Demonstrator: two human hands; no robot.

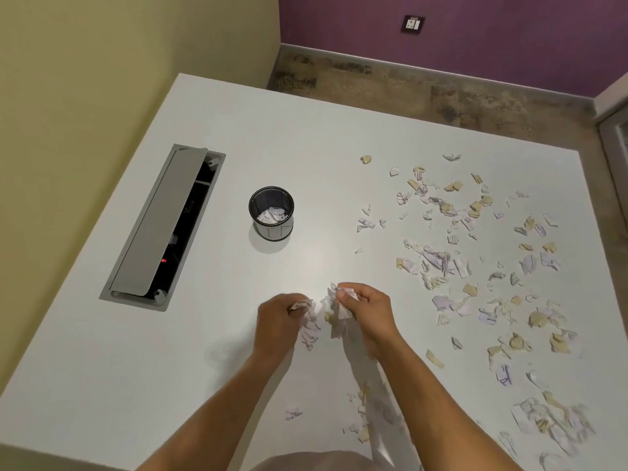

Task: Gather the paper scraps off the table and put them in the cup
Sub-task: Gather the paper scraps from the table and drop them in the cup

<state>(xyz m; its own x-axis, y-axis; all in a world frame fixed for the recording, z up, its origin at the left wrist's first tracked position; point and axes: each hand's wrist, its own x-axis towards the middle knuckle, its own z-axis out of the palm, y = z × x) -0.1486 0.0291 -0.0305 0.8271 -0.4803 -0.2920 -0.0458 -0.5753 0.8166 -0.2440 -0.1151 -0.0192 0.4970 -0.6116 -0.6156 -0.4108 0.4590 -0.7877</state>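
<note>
A black mesh cup (271,214) stands upright on the white table (102,368), with crumpled white scraps inside it. My left hand (277,326) grips a bunch of paper scraps (311,329) above the table near its front. Beside it, my right hand (368,312) grips another bunch of white scraps (341,307), and a long strip of paper (377,396) hangs from it towards me. Both hands hover below and to the right of the cup. Many white and tan scraps (469,253) lie scattered across the right half of the table.
A grey cable hatch (159,226) with its lid raised is set into the table on the left, a red light glowing inside. A yellow wall borders the left side. A few loose scraps (293,413) lie near the front edge between my arms.
</note>
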